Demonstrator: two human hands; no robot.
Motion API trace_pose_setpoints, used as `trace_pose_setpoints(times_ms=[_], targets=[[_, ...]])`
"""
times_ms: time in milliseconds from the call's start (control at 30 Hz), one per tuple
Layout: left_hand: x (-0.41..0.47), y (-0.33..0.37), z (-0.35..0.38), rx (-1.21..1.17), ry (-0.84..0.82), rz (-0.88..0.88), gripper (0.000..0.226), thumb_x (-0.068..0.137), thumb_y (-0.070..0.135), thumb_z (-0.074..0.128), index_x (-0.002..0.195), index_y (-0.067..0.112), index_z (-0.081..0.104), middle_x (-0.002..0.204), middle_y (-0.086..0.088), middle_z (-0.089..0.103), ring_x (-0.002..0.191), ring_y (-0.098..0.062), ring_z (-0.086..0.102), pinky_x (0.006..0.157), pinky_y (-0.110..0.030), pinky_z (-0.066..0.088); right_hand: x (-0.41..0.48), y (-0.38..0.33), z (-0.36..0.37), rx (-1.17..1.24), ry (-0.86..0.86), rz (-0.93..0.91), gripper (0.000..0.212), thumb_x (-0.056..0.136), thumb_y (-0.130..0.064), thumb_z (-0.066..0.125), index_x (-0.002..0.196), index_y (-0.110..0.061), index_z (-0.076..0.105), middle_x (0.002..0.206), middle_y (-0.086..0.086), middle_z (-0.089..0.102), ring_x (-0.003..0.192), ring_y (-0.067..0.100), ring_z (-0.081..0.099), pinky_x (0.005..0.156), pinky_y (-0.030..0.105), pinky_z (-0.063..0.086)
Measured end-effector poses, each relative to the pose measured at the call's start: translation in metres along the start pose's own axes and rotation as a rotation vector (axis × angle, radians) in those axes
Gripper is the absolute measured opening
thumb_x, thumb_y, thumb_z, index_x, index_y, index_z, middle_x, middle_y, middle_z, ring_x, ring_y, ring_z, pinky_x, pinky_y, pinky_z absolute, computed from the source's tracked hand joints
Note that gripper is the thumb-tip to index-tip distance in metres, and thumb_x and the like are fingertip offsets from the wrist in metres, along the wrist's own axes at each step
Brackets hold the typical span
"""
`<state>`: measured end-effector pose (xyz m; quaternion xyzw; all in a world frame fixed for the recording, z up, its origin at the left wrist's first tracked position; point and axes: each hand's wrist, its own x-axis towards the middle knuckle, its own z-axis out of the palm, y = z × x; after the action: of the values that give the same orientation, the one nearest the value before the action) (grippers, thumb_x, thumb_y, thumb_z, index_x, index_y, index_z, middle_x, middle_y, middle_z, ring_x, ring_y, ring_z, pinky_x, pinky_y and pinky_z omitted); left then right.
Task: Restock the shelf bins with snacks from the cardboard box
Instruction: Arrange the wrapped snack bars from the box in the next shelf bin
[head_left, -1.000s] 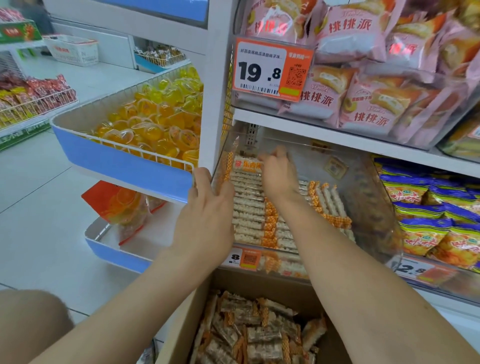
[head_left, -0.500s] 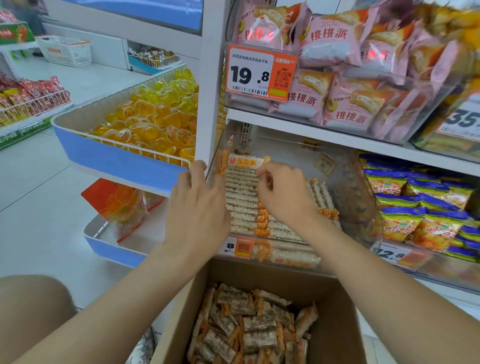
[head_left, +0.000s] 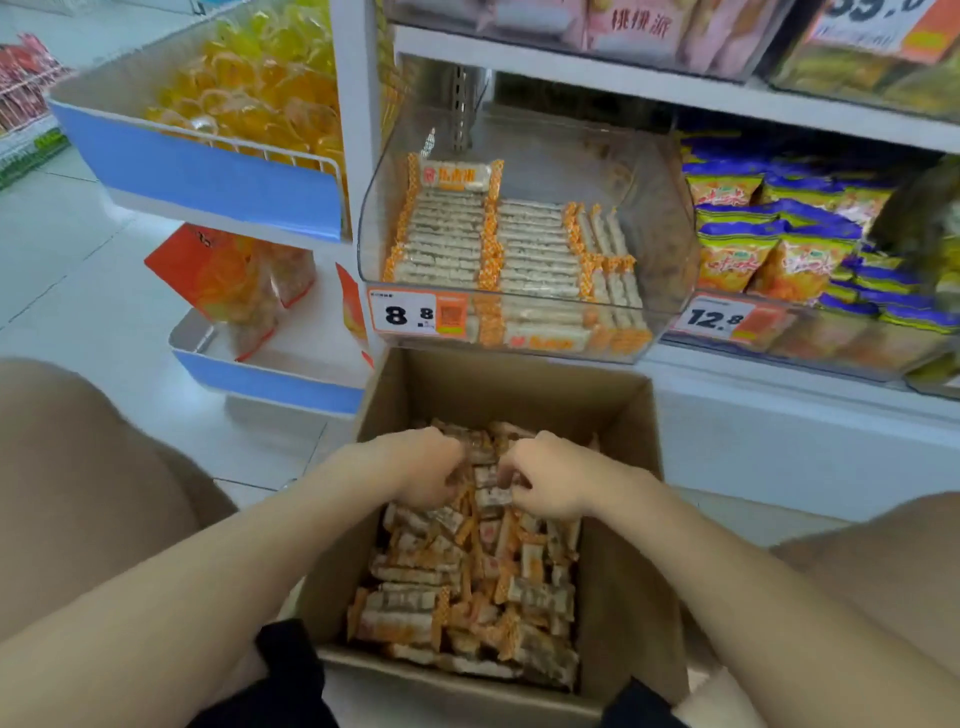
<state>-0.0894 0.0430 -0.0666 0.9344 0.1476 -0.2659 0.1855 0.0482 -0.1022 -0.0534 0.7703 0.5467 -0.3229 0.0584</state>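
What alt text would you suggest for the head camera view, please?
The person's left hand and right hand grip wrapped snack bars inside an open cardboard box. Above it, a clear shelf bin priced 8.8 holds neat rows of the same bars.

1. "8.8" in black digits, with a QR code on the orange part, on a white-and-orange price tag (head_left: 418, 314) at the front left corner of the clear shelf bin (head_left: 665, 234).
2. "12.8" on a second price tag (head_left: 714, 318), at the front left corner of the next bin to the right.
3. "挑挑派" in red on a pink packet (head_left: 636, 23) on the shelf above.
4. Large black digits on a third price tag (head_left: 878, 21) at the top right, cut off and unreadable.
5. An orange logo and characters on the rearmost of the snack bars (head_left: 454, 175) in the clear bin, too blurred to read.
6. Red characters on the yellow-and-blue packets (head_left: 727, 192), also too blurred.
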Motion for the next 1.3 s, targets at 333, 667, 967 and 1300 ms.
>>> trace_pose_setpoints(times_ms=[333, 667, 967, 1300], targets=[[0.042, -0.024, 0.115, -0.095, -0.463, -0.126, 0.033, 0.100, 0.012, 0.055, 0.132, 0.018, 0.057, 0.134, -0.007, 0.055, 0.112, -0.027, 0.058, 0.082, -0.032, 0.051, 0.050, 0.020, 0.122, 0.243, -0.218, 0.103, 0.016, 0.106, -0.025, 0.056, 0.103, -0.016, 0.069, 0.136, 0.014, 0.064, 0.118, 0.028, 0.062, 0.098, 0.049, 0.056], [0.063, -0.036, 0.162, 0.020, -0.553, -0.199, 0.048, 0.097, 0.019, 0.063, 0.142, 0.015, 0.045, 0.139, -0.009, 0.052, 0.119, -0.028, 0.057, 0.104, -0.042, 0.054, 0.056, 0.034, 0.184, 0.388, -0.131, 0.384, 0.063, 0.099, -0.003, 0.059, 0.156, -0.015, 0.036, 0.131, 0.009, 0.056, 0.107, 0.028, 0.060, 0.080, 0.038, 0.054], [0.062, -0.030, 0.156, -0.196, -0.502, -0.188, 0.041, 0.095, 0.001, 0.062, 0.129, 0.021, 0.050, 0.111, 0.001, 0.048, 0.088, -0.018, 0.054, 0.062, -0.028, 0.046, 0.044, 0.052, 0.188, 0.347, -0.314, 0.422, 0.036, 0.098, -0.022, 0.071, 0.131, -0.013, 0.058, 0.128, 0.011, 0.059, 0.112, 0.028, 0.060, 0.098, 0.042, 0.055], [0.062, -0.032, 0.145, -0.561, -0.044, -0.171, 0.034, 0.078, 0.022, 0.090, 0.099, 0.035, 0.067, 0.122, 0.010, 0.061, 0.113, -0.014, 0.060, 0.096, -0.037, 0.056, 0.051, 0.042, 0.136, 1.148, -0.083, 0.468, 0.047, 0.110, -0.024, 0.052, 0.155, -0.014, 0.049, 0.163, 0.007, 0.041, 0.150, 0.029, 0.038, 0.113, 0.039, 0.037]])
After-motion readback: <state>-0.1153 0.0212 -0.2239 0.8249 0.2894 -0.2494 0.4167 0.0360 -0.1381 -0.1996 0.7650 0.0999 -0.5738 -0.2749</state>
